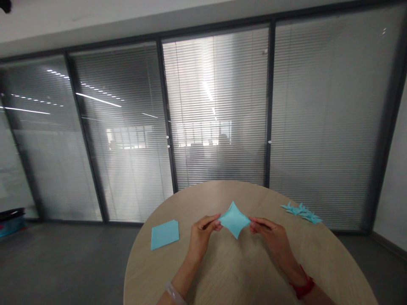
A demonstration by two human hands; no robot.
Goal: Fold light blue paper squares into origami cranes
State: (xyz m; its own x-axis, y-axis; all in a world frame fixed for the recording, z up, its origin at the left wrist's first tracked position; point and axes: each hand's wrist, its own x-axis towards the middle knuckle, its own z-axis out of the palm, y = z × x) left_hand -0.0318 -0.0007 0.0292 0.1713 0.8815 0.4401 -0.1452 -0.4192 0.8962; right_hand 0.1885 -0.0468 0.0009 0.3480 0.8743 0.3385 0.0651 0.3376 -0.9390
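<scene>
A light blue sheet of paper (235,220) is stretched between my two hands above the table, its four corners pointing up, down, left and right. My left hand (202,234) pinches the left corner between thumb and fingers. At the opposite corner, my right hand (272,238) grips the paper in the same way. To the left on the tabletop lies a stack of light blue paper sheets (165,235). A heap of small, pointed folded blue paper pieces (302,212) rests near the table's right edge.
The round wooden table (219,192) has its curved far edge close to a glass partition with blinds (219,106). A dark-rimmed bin or basket (12,221) stands on the floor at far left.
</scene>
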